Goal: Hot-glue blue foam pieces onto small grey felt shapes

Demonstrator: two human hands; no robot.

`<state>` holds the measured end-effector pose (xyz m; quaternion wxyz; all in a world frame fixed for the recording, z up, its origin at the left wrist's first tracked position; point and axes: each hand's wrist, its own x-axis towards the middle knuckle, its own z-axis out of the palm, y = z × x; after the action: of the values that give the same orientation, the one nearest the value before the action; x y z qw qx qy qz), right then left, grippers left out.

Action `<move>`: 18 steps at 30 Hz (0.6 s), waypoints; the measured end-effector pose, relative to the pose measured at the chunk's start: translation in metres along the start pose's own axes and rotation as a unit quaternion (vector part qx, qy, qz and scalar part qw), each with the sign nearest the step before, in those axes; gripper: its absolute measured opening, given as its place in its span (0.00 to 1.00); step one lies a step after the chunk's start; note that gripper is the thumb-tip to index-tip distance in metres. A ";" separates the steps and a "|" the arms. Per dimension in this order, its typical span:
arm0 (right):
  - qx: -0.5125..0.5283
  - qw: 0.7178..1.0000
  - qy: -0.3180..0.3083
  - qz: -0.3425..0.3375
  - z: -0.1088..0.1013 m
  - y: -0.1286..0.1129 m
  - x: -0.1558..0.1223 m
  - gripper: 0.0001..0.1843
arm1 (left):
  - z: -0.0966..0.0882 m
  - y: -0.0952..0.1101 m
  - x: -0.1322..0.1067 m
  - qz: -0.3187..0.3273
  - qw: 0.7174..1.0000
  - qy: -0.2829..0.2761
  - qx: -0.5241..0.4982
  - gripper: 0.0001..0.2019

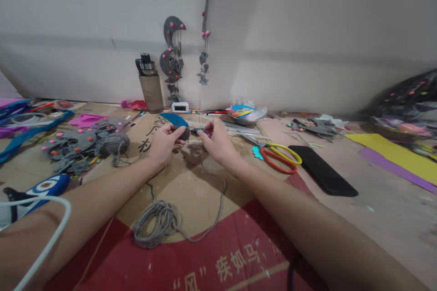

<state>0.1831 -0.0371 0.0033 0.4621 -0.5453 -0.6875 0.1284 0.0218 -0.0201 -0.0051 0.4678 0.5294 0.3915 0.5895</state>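
My left hand [164,143] pinches a small dark grey felt piece [185,134] between thumb and fingers. A blue felt piece [175,120] shows just behind it; whether the hand also grips it I cannot tell. Across a small gap, my right hand [215,140] has its thumb and fingers closed by a tiny dark blue object [195,132], too small to name. Grey yarn [218,211] runs from below the hands down to a loose coil [157,223] on the cardboard [184,177].
Scissors [280,157] with red and yellow handles lie right of my hands, beside a black phone [322,170]. On the left are grey felt pieces [77,143] and a yarn ball [114,143]. A bottle [151,88] stands at the back; felt garlands [172,54] hang on the wall.
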 end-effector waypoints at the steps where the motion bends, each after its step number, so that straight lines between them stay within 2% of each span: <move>1: 0.070 0.997 -0.027 -0.004 0.005 -0.003 -0.001 0.12 | 0.001 0.000 -0.001 0.009 1.000 -0.005 0.012 0.14; 3: 0.180 0.980 -0.078 0.021 0.016 -0.004 -0.001 0.18 | 0.002 0.001 -0.004 0.025 0.999 -0.016 0.036 0.14; 5: 0.227 0.966 -0.109 0.051 0.024 -0.001 -0.001 0.19 | 0.004 0.003 -0.006 0.032 0.997 -0.026 0.059 0.14; 10: 0.198 0.972 -0.121 0.027 0.021 0.008 0.000 0.06 | 0.008 0.005 -0.011 0.024 0.996 -0.027 0.081 0.15; 13: 0.190 0.973 -0.132 0.006 0.014 0.009 0.000 0.06 | 0.008 0.004 -0.012 0.009 0.998 -0.022 0.059 0.14; 18: 0.198 0.976 -0.090 0.011 0.011 0.010 0.001 0.10 | 0.007 0.003 -0.009 -0.026 1.000 -0.002 0.013 0.13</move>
<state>0.1804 -0.0294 -0.0090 0.4956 -0.4369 -0.6810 0.3159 0.0282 -0.0295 -0.0036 0.4771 0.5263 0.4114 0.5711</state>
